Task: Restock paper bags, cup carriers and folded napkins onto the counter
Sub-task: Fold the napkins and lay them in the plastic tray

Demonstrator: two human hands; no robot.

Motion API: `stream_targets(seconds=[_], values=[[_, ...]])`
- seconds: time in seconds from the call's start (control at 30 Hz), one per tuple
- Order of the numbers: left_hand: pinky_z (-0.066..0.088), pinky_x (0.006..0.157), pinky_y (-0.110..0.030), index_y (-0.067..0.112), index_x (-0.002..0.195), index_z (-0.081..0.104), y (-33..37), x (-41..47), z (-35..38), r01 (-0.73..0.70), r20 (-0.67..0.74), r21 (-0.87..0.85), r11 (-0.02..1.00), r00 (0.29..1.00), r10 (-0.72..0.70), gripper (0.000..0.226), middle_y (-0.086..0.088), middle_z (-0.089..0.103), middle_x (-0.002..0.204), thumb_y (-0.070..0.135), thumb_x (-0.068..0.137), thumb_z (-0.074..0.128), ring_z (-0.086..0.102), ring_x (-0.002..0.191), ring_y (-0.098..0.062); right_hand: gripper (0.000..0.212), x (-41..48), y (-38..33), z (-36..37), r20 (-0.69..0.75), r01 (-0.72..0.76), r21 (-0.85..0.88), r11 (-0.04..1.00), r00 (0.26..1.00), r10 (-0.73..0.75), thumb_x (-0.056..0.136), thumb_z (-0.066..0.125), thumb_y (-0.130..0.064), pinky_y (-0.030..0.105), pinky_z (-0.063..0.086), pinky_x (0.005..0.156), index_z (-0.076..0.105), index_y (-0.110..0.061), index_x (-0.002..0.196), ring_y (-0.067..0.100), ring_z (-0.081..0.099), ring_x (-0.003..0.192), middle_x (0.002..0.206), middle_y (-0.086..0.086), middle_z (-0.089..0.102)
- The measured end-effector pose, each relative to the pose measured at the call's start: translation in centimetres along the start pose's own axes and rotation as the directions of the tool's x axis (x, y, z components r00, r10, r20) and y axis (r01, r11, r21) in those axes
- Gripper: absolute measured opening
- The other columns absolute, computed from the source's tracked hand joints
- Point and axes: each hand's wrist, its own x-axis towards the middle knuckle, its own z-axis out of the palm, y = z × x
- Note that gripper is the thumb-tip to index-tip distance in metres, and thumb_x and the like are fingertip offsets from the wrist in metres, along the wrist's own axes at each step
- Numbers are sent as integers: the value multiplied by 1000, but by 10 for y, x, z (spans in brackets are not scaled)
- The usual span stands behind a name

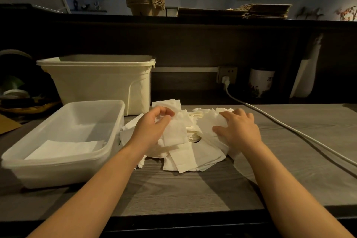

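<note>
left hand [152,127] pinches a napkin [173,133] | right hand [239,127] lies spread on the pile [202,150] | risk: your pull could drag loose sheets off the worktop [193,189]

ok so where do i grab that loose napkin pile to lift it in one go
Probably take the napkin pile low at its left and right edges, hands sliding in along the table and squeezing inward. It is loose, splayed sheets, so a pinch from above, as the left hand does now, would likely lift only a few.
</note>
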Motion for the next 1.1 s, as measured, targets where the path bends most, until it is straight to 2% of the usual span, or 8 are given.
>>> stream_targets(seconds=[0.2,0.33,0.43,0.53,0.67,0.87,1.03,1.1], values=[[35,59,-16,22,103,57,0,0,0,-15,20,4,1000,1000,15,14,22,45,94,21,97,45,43,82,1,46,1,-1,1,-13,32,30,999,999,-31,88,54,-39,37,36,93,48,-25,131,22,33,123,132,-1,45],[38,62,-16,24,106,57,-4,2,-1,-18,23,-48,999,1000,19,14,25,48,98,19,95,49,47,92,-5,31,2,-5,-2,-112,112,235,966,990,-88,91,54,-32,27,36,76,56,-22,119,18,47,101,106,-2,57],[43,62,-21,32,105,55,-6,2,-2,-8,26,-108,994,1000,11,18,20,50,104,19,94,53,51,96,-14,11,0,-10,-8,-167,98,590,801,986,2,91,55,-28,28,47,61,56,-26,102,10,54,73,82,-11,54],[49,62,-30,47,96,53,-5,2,-2,28,33,-182,983,999,-22,29,9,49,115,19,95,50,57,91,-18,6,-2,-11,-13,-189,119,824,553,979,71,90,56,-23,30,50,64,55,-29,89,14,59,77,84,-6,59],[50,69,-43,51,95,57,-3,2,-3,68,54,-295,953,997,-55,36,-3,54,123,16,96,47,62,95,-31,15,-4,-10,-17,93,-100,989,105,993,68,90,57,-22,30,52,65,58,-22,105,15,62,76,90,2,64],[53,70,-40,43,95,52,0,4,0,128,47,-391,911,992,-119,37,-6,55,118,8,96,43,61,97,-29,22,-5,-17,-13,339,-343,939,-12,932,-125,89,58,-23,29,55,58,58,-17,110,15,63,66,85,6,67],[45,64,-40,46,83,48,-4,5,0,68,-9,-293,954,997,-74,34,-16,59,108,14,95,47,63,91,-39,17,-6,-18,-10,409,-416,907,-68,908,-96,89,58,-23,25,53,51,59,-11,100,13,64,56,68,3,68],[44,60,-37,45,88,43,-6,6,0,81,-36,-278,957,995,-95,32,-18,55,107,15,95,49,61,86,-36,14,-6,-19,-9,412,-419,904,-82,907,-89,90,57,-22,25,53,49,59,-11,98,13,64,54,64,2,68]])
